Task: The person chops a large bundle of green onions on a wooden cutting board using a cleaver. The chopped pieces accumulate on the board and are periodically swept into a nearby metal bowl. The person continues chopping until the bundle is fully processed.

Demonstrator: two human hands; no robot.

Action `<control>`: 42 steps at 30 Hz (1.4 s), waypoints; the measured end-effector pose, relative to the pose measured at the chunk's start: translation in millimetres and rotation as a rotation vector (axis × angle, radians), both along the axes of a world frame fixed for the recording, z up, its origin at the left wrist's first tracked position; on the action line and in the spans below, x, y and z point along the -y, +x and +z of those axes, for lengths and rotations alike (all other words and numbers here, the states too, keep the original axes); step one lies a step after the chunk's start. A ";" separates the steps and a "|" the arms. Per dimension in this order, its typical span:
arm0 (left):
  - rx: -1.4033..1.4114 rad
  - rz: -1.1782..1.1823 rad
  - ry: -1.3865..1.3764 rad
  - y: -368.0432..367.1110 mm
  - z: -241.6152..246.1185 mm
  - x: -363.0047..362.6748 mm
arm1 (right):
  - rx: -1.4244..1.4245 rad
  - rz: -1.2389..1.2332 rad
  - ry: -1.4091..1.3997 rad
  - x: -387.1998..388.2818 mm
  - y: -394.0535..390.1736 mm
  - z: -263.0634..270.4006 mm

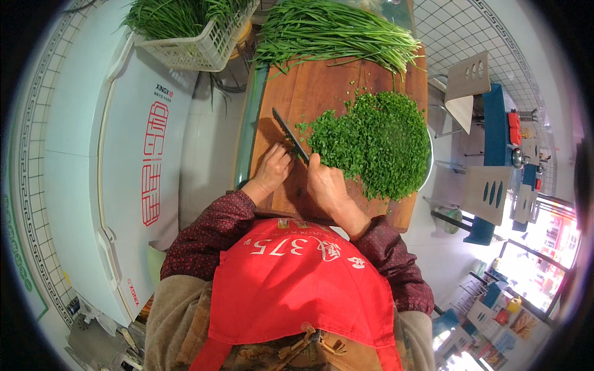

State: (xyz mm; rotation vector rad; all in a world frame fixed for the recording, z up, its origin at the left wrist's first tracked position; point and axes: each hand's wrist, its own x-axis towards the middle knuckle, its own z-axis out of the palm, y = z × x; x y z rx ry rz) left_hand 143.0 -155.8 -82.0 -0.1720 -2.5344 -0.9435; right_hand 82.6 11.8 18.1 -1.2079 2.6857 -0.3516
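My right hand is closed around the handle of a kitchen knife, whose dark blade points up and to the left over a wooden cutting board. Left of the knife, my left hand rests near the blade with its fingers curled; whether anything is under the fingertips is hidden. A large heap of finely chopped green leaves covers the right part of the board. Long uncut garlic chives lie across the board's far end.
A white plastic basket of long greens stands at the upper left, beside a white chest freezer. The rim of a white container shows at the board's right edge. Chairs and blue tables stand farther right.
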 end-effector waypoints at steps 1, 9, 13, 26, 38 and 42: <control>0.010 0.003 0.000 0.3 -0.4 0.3 | -0.014 0.011 0.005 3.6 -0.7 -1.4; -0.045 -0.057 0.020 2.7 9.1 2.2 | 0.005 -0.042 0.007 4.4 -2.0 -2.6; -0.095 -0.033 -0.030 3.0 9.6 1.1 | -0.020 0.018 0.011 4.0 3.8 -3.7; -0.059 -0.037 -0.037 6.2 0.5 3.0 | 0.011 0.025 0.064 10.7 5.6 -2.8; -0.011 -0.024 -0.037 10.2 5.0 6.2 | -0.022 0.019 0.019 11.1 12.6 -1.6; 0.020 -0.036 -0.062 13.1 3.2 8.1 | -0.033 -0.011 -0.022 10.4 12.1 -1.8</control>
